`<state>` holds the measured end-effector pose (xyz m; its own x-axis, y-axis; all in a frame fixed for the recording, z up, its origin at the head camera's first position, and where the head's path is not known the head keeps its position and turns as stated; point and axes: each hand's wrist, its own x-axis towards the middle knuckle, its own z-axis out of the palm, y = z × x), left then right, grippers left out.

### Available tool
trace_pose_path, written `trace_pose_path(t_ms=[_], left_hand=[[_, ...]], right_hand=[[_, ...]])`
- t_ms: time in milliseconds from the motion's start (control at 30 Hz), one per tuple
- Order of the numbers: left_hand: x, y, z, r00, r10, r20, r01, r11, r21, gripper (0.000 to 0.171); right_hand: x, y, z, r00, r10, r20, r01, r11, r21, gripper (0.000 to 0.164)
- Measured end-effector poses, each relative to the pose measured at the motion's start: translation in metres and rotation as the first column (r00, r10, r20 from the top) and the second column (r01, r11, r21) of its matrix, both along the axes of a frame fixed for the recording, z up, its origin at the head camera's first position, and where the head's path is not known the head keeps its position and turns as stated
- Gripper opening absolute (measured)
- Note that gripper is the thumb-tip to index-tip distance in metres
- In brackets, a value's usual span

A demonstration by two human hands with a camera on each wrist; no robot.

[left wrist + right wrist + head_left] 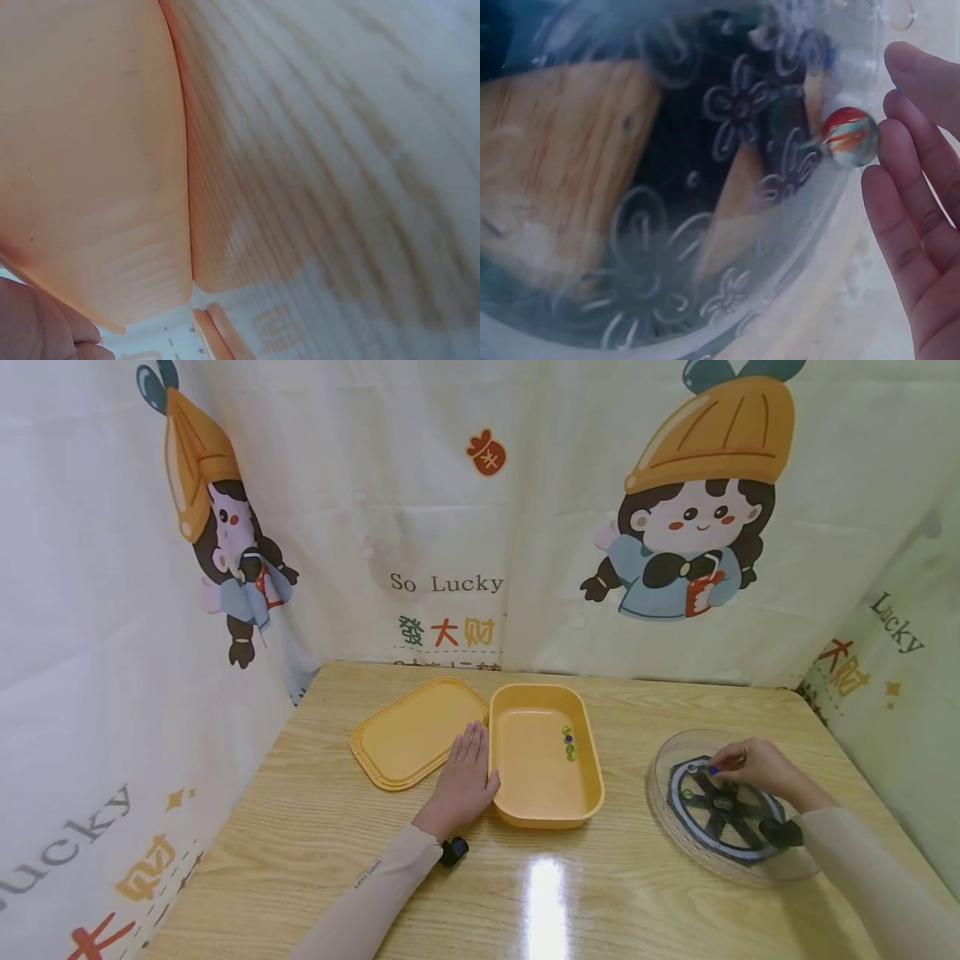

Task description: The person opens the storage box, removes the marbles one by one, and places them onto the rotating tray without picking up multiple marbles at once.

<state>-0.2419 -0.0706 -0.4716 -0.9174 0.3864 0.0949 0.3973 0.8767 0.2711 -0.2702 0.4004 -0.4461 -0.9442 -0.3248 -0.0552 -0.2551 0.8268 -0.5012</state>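
My right hand (757, 766) is over a clear round bowl (660, 810), pinching a small blue marble (713, 769) between thumb and fingertips. In the right wrist view, just a sliver of that blue shows. A red-and-orange swirled marble (850, 137) appears right by the fingertips, at the flower-patterned bowl wall. A greenish marble (687, 794) lies in the bowl. My left hand (461, 785) rests with straight fingers along the left rim of a yellow-orange plastic box (525, 777), its thumb at the edge. Several green and blue marbles (569, 742) lie inside the box, towards its right side.
A matching flat lid (420, 735) lies left of the box, next to the left fingertips. Within the bowl's outline shows a black six-spoked frame (723, 806). Printed curtains (555, 635) hang behind and beside the wooden table (337, 860).
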Motion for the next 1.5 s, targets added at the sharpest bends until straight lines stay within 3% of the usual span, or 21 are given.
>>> trace_pose_path(t_ms=[533, 900, 1100, 1267, 1367, 1500], left_hand=[[0.0, 0.0, 0.001, 1.0, 0.002, 0.002, -0.002, 1.0, 0.0, 0.065], [0.003, 0.0, 0.003, 1.0, -0.011, -0.016, 0.012, 0.998, 0.06, 0.065], [0.002, 0.001, 0.003, 1.0, 0.002, 0.011, -0.002, 1.0, 0.016, 0.065], [0.0, 0.001, 0.001, 1.0, 0.004, 0.027, -0.003, 1.0, -0.012, 0.065], [-0.001, 0.001, 0.001, 1.0, 0.0, 0.03, 0.001, 1.0, -0.012, 0.065], [-0.001, 0.0, 0.003, 0.999, -0.009, 0.032, 0.009, 1.0, -0.002, 0.065]], right_hand=[[-0.003, 0.002, -0.004, 1.0, 0.02, 0.016, -0.021, 0.999, 0.036, 0.015], [-0.002, 0.003, -0.001, 0.999, 0.009, 0.037, -0.01, 1.0, 0.019, 0.026], [0.006, 0.0, 0.017, 0.996, 0.02, -0.086, -0.014, 0.998, 0.06, 0.03], [0.018, -0.003, 0.04, 0.977, 0.03, -0.212, -0.015, 0.997, 0.07, 0.026], [0.025, -0.001, 0.05, 0.953, 0.025, -0.302, 0.004, 0.995, 0.096, 0.023], [0.033, 0.007, 0.055, 0.899, 0.026, -0.437, 0.056, 0.983, 0.174, 0.018]])
